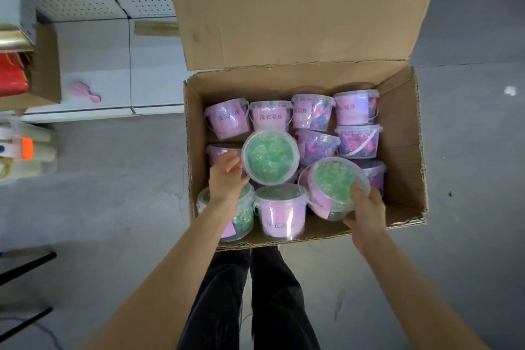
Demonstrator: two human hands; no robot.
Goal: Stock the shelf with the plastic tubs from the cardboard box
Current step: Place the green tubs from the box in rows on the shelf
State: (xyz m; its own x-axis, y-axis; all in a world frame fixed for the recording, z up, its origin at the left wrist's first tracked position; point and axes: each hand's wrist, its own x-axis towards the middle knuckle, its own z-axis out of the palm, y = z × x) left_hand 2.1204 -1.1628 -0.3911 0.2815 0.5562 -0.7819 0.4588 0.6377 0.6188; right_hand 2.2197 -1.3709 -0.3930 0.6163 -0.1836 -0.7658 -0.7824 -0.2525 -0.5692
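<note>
An open cardboard box (397, 133) stands on the floor in front of me, holding several clear plastic tubs with pink labels. My left hand (227, 176) grips a tub with green beads (270, 158), tipped so its lid faces me, above the box's middle. My right hand (365, 212) holds a second green-bead tub (331, 185) by its lower edge, tilted, at the box's near right. Tubs with purple and red beads (358, 140) lie at the far right. A white shelf (113, 65) runs along the floor to the far left of the box.
A pink comb (85, 91) lies on the shelf. A smaller cardboard box (47, 65) with red packets sits at the shelf's left end. Bottles (25, 150) lie at the far left. Black bars (25, 267) cross the lower left. My legs (255, 298) stand behind the box.
</note>
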